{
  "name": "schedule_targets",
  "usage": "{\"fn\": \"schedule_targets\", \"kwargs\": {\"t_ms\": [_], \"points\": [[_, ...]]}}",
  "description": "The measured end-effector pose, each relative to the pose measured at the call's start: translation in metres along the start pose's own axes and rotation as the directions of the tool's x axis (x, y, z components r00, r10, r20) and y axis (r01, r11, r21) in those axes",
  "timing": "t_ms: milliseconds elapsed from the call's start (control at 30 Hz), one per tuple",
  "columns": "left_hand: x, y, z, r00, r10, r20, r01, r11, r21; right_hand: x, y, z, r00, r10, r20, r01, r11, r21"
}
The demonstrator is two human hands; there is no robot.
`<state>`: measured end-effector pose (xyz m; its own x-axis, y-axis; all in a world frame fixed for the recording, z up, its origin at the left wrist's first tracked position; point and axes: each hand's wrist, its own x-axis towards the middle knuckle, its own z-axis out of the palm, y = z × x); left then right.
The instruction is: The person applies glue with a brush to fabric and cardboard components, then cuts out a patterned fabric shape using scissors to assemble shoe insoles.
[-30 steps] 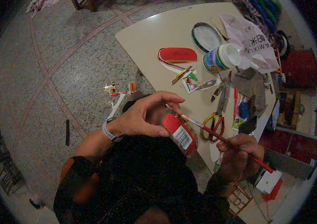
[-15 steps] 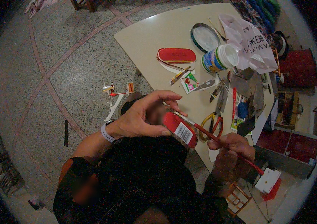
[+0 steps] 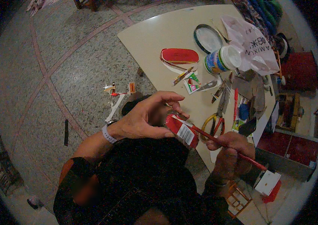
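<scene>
beside the table (image 3: 147, 35), left grip (image 3: 141, 115) pinches a part-hidden red piece (image 3: 184, 134), right grip (image 3: 234, 150) a brush (image 3: 205, 134)

The left hand (image 3: 141, 119) and right hand (image 3: 231, 155) are bare. A pale wristband (image 3: 108, 134), dotted with small dark holes, circles the left wrist. Black clothing (image 3: 147, 165), its details lost in shadow, fills the lower middle.

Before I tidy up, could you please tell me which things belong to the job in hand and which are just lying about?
Part of the job:
red piece with a barcode label, in the left hand
red-handled brush, in the right hand
open white tub, probably

Apparently just lying about:
scissors
pale plastic bag
black strip on the floor
</scene>
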<state>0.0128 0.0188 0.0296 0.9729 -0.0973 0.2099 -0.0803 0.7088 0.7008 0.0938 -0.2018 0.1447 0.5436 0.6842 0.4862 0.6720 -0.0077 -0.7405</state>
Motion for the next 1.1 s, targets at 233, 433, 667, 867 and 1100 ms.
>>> {"fn": "schedule_targets", "kwargs": {"t_ms": [233, 433, 667, 867, 1100], "points": [[-0.003, 0.007, -0.002, 0.995, -0.05, -0.09, 0.061, 0.99, 0.124, -0.008, 0.009, -0.001, 0.998, 0.01, -0.067, -0.008, 1.0, 0.02], [-0.001, -0.003, -0.007, 0.98, 0.179, 0.086, -0.188, 0.691, 0.698, -0.032, 0.024, -0.06, 0.932, 0.085, -0.353, 0.01, 0.965, 0.261], [0.002, -0.007, 0.002, 0.91, 0.273, 0.311, -0.406, 0.44, 0.801, -0.041, 0.03, -0.095, 0.781, 0.044, -0.623, -0.005, 0.998, 0.064], [0.005, -0.02, 0.023, 0.715, 0.307, 0.628, -0.634, -0.093, 0.768, -0.043, 0.013, -0.105, 0.894, 0.173, -0.414, 0.033, 0.895, 0.445], [-0.002, -0.01, 0.041, 0.611, 0.312, 0.728, -0.71, -0.19, 0.678, -0.041, 0.022, -0.104, 0.829, -0.239, -0.505, 0.155, 0.967, -0.204]]}}
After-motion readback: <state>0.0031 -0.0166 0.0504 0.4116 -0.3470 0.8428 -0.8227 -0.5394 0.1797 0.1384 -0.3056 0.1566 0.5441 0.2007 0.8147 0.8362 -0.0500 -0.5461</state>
